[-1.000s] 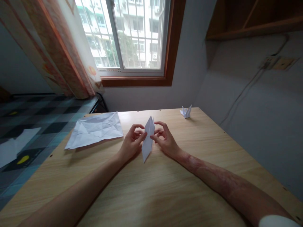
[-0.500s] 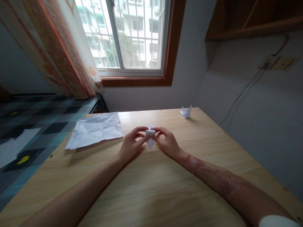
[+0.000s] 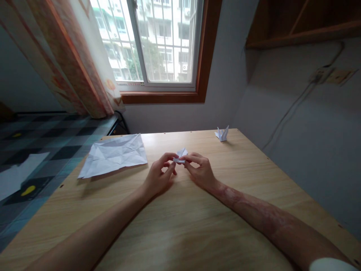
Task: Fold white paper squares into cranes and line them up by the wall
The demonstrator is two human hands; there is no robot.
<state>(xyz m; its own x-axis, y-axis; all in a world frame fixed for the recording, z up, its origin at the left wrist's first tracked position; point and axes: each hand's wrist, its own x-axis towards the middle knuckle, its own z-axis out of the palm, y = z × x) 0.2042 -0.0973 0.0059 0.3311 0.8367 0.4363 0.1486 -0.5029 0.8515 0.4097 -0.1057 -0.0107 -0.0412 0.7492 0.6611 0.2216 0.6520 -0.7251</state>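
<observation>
A small folded piece of white paper (image 3: 182,153) is pinched between both hands above the middle of the table. My left hand (image 3: 161,171) grips its left end with thumb and index finger, the other fingers curled beneath. On the opposite end, the thumb and fingers of my right hand (image 3: 200,170) are closed. A pointed part of the paper stands up at the far side, and a narrow folded edge faces me. The fingertips hide part of the folds.
A creased white sheet (image 3: 115,156) lies on the table's left side. At the far right corner stands a folded paper crane (image 3: 222,134). The wooden table (image 3: 175,226) borders a bed (image 3: 70,130) with more paper (image 3: 22,173) on it. A window (image 3: 166,45) is ahead.
The folded paper has tilted, so its lower point no longer hangs toward me and a point shows at the far side. The fingers of both hands have shifted their hold.
</observation>
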